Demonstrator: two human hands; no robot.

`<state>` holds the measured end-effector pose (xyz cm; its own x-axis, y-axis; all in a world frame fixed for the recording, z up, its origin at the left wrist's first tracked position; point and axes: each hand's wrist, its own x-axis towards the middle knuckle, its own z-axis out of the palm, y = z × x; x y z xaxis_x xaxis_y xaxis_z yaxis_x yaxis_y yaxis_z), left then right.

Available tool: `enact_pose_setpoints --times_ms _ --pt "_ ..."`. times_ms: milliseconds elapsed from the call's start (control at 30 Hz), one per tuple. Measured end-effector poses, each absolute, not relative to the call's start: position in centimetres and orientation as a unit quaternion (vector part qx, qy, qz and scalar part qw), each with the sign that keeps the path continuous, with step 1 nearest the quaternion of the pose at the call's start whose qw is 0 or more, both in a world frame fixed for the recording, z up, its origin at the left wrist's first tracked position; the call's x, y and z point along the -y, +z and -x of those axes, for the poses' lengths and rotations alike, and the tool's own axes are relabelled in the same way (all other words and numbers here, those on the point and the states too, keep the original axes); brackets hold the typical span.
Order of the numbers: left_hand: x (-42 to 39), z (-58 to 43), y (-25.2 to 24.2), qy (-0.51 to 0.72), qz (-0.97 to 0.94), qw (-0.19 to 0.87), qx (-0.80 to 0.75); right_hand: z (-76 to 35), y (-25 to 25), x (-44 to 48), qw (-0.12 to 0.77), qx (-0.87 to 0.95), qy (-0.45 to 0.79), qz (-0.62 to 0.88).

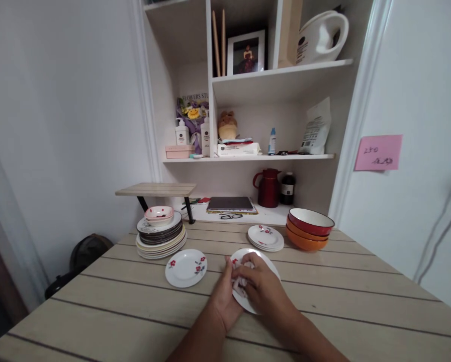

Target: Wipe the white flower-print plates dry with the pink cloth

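A white plate with red flowers is in front of me, partly covered by my hands. My left hand is closed on its left edge, the thumb pointing up along the rim. Pressed to the plate's face is a crumpled whitish cloth, bunched under the curled fingers of my right hand. To the left lies a single matching flowered plate. Beyond my right hand sits a short stack of the same small plates.
Stacked plates topped by pink dotted bowls stand at the left, near a small raised wooden shelf. Red and orange bowls are nested at the right. Glasses, a laptop and a red jug are at the back.
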<state>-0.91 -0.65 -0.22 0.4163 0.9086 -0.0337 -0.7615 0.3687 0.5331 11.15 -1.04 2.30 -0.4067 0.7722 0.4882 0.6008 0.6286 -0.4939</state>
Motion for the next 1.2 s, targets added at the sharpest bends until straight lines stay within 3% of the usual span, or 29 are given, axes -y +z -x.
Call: enact_pose_setpoints --times_ms 233,400,533,700,900,1200 --pt "1.3 0.1 -0.3 0.478 -0.244 0.824 -0.180 -13.2 1.9 -1.4 0.412 0.758 0.083 0.499" --pt "0.9 0.3 -0.2 0.504 -0.218 0.815 -0.185 -13.2 2.1 -0.7 0.363 0.771 0.104 0.512" --pt "0.7 0.6 0.0 0.520 -0.211 0.806 -0.190 -12.3 2.0 0.3 0.334 0.815 0.138 0.452" --pt "1.0 0.5 0.1 0.484 -0.227 0.823 -0.192 -11.7 1.6 -0.1 0.398 0.814 0.152 0.394" --pt "1.2 0.3 0.3 0.466 -0.221 0.832 -0.203 -13.0 2.4 -1.3 0.478 0.732 0.129 0.468" --pt "1.5 0.4 0.5 0.462 -0.239 0.826 -0.218 -13.7 3.0 -1.3 0.457 0.663 0.087 0.587"
